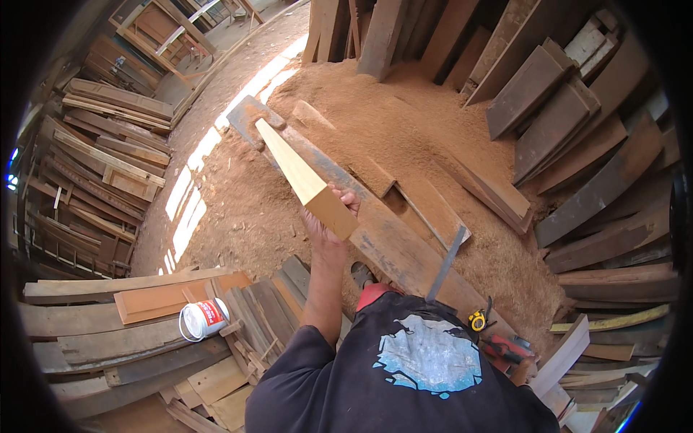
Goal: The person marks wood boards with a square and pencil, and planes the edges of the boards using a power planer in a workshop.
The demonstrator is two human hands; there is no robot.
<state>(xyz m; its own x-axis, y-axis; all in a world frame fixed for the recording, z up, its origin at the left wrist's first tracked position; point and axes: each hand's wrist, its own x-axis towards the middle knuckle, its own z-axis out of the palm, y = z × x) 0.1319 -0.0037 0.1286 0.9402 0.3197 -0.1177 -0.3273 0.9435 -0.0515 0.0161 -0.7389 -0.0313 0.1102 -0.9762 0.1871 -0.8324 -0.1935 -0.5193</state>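
My left hand (317, 225) is wrapped round a squared length of pale timber (294, 167), whose near end is toward me. The timber slants up along a long worn plank bench (390, 231), and its far end is by a wooden block at the bench's far end. At the near right of the bench is a red power tool (507, 349). My right hand (521, 371) is beside it, mostly hidden by the tool and my shirt, so its fingers do not show. A yellow tape measure (478, 320) and a grey metal strip (445, 264) are on the bench.
Sawdust (404, 108) heaps beyond the bench, with loose boards (491, 193) on it. Planks (563, 123) lean at the right, and stacked timber (108, 159) stands at the left. A white bucket (204, 320) sits on boards (86, 328) at the lower left.
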